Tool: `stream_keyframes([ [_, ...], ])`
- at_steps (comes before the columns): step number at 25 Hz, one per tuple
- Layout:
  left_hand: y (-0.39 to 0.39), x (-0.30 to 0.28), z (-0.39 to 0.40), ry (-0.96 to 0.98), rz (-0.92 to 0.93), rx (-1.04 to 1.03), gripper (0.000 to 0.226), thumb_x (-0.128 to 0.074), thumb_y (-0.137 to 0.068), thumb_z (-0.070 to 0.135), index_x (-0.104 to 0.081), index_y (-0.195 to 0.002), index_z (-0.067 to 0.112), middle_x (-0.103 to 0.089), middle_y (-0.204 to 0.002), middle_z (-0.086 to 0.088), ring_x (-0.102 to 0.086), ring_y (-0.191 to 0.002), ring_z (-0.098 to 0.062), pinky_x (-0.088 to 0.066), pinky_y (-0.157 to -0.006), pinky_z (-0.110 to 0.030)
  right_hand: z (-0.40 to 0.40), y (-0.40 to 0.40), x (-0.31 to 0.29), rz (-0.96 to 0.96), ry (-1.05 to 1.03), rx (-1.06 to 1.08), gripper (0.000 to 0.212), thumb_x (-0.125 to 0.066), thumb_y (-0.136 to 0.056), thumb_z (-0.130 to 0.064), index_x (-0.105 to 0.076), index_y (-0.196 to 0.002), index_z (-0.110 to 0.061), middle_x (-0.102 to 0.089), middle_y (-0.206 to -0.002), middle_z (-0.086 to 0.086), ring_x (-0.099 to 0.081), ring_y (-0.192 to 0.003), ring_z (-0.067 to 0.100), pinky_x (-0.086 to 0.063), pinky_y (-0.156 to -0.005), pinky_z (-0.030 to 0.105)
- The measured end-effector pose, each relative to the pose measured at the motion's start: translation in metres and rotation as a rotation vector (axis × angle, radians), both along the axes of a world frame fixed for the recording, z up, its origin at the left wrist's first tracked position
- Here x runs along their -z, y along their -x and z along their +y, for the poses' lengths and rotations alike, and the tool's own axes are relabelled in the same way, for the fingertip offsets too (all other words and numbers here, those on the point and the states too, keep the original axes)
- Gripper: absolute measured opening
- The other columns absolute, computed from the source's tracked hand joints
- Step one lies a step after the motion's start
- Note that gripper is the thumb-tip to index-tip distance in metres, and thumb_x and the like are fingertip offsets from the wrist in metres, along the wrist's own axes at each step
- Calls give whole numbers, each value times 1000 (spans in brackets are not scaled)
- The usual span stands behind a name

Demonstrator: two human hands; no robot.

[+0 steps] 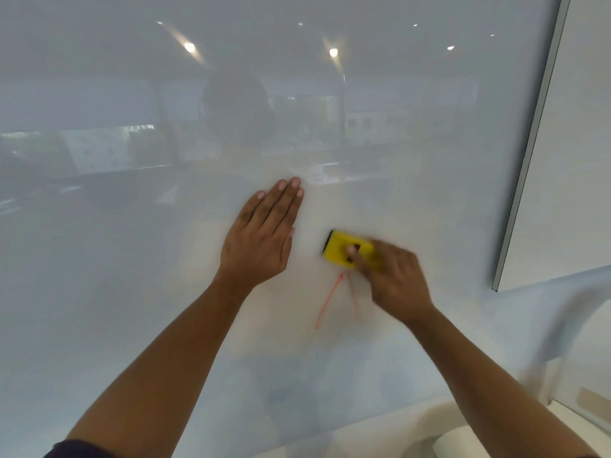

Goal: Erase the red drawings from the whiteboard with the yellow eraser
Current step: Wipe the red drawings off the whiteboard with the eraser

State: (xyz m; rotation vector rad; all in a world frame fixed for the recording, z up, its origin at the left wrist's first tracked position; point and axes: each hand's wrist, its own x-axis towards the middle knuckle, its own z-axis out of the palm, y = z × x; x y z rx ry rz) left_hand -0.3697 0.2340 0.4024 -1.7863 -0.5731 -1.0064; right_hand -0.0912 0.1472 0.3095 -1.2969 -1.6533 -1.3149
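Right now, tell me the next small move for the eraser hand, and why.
Probably slide the yellow eraser down the whiteboard over the red lines. The right hand presses it to the board just above their peak, and two faint red strokes remain below it, running downward. The left hand lies flat on the board to the side, clear of that path.

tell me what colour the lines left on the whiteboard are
Red, faint and thin, the lines sit just below the yellow eraser; head view.
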Motion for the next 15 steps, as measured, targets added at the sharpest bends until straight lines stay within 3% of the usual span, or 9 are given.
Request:
stream_keyframes([
  [3,-2,3,-1,19,-21,1,67,-41,-107,24,-24,-169,5,-21,-177,-11,-20,-165,-25,-20,-134,-43,7,7,-24,692,-149,74,64,-59,-96,-17,-39,-156,-19,-54,-129,32,-54,-96,43,-46,-78,49],
  [4,-2,5,-1,23,-34,-1,67,-41,-108,24,-24,-169,5,-21,-177,-10,-20,-165,-25,-20,-134,-44,11,24,-19,724,-163,95,65,-61,-94,-17,-40,-156,-19,-52,-129,32,-53,-97,43,-45,-79,48],
  [5,-4,7,-1,27,-46,3,66,-41,-108,24,-24,-169,5,-22,-177,-10,-20,-165,-25,-21,-134,-44,15,42,-4,566,-134,84,70,-64,-90,-14,-41,-156,-21,-50,-130,31,-55,-96,42,-44,-78,46],
  [7,-6,11,-1,28,-58,12,65,-40,-108,24,-26,-169,5,-24,-176,-11,-22,-164,-26,-22,-134,-44,9,56,33,51,-2,-49,81,-71,-79,-4,-48,-153,-29,-56,-131,24,-59,-100,41,-47,-80,44],
  [8,-6,14,-1,29,-60,10,65,-40,-108,24,-26,-168,5,-25,-176,-11,-22,-164,-26,-22,-134,-44,5,46,38,-83,25,-67,81,-72,-77,-1,-53,-150,-30,-61,-129,22,-61,-103,40,-49,-82,44],
  [9,-6,15,-1,33,-59,9,65,-41,-108,25,-26,-168,6,-25,-176,-11,-22,-164,-26,-21,-134,-44,4,31,35,-40,23,-59,78,-72,-79,0,-55,-149,-29,-64,-126,23,-61,-103,41,-52,-82,45],
  [12,-6,17,-2,42,-57,6,66,-43,-109,26,-26,-169,7,-23,-176,-10,-21,-164,-25,-21,-134,-44,8,31,22,740,-145,50,70,-66,-91,-5,-42,-156,-18,-59,-123,33,-56,-98,44,-45,-79,49],
  [13,-6,18,-2,39,-59,10,66,-44,-108,26,-26,-169,7,-24,-176,-10,-21,-164,-25,-21,-134,-44,11,41,29,750,-138,81,69,-63,-92,-5,-39,-156,-17,-58,-123,34,-55,-99,44,-43,-79,48],
  [15,-6,18,-1,34,-58,16,66,-45,-108,26,-27,-169,7,-25,-176,-10,-22,-164,-25,-22,-134,-44,9,48,54,327,-49,-12,72,-62,-88,-2,-42,-154,-21,-60,-126,31,-60,-96,44,-46,-78,46],
])
